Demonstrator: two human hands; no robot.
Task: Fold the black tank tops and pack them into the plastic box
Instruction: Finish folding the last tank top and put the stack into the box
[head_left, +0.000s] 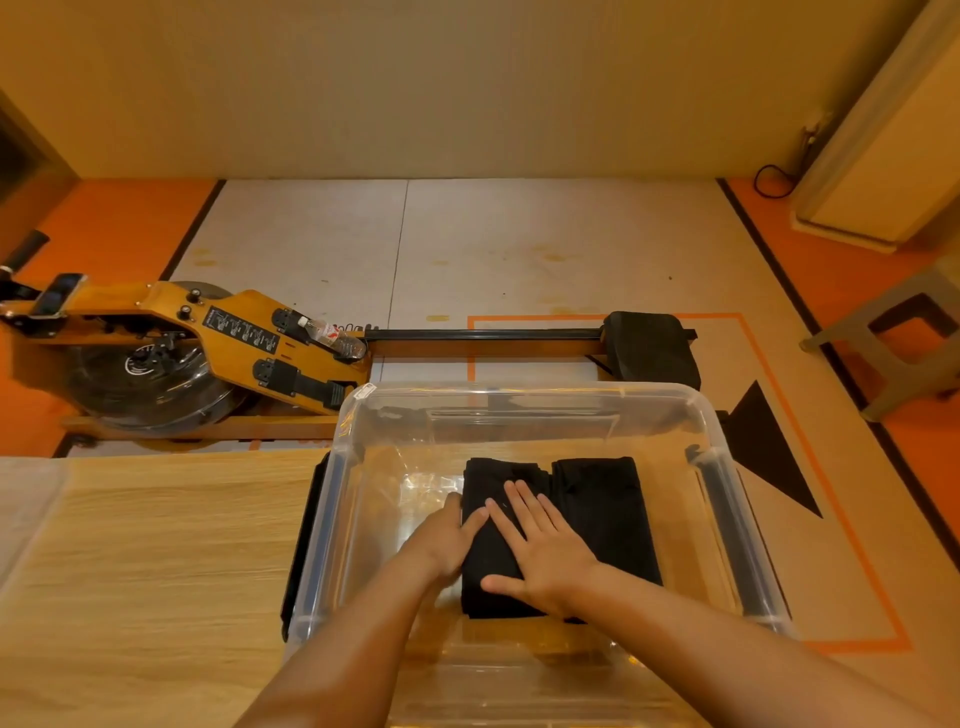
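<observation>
Inside the plastic box (519, 391), which sits on the counter (156, 571) at 5 o'clock, two folded black tank tops lie side by side. The right hand (545, 556) presses spread flat on the left tank top (493, 475), likely to settle it snug against the right tank top (602, 509). The left hand (447, 540) steadies its 9 o'clock edge with the thumb on top; I cannot tell whether the fingers tuck beneath.

Head camera above; faces forward, down; close over plastic box (519, 389); floor (519, 249) beyond.
</observation>
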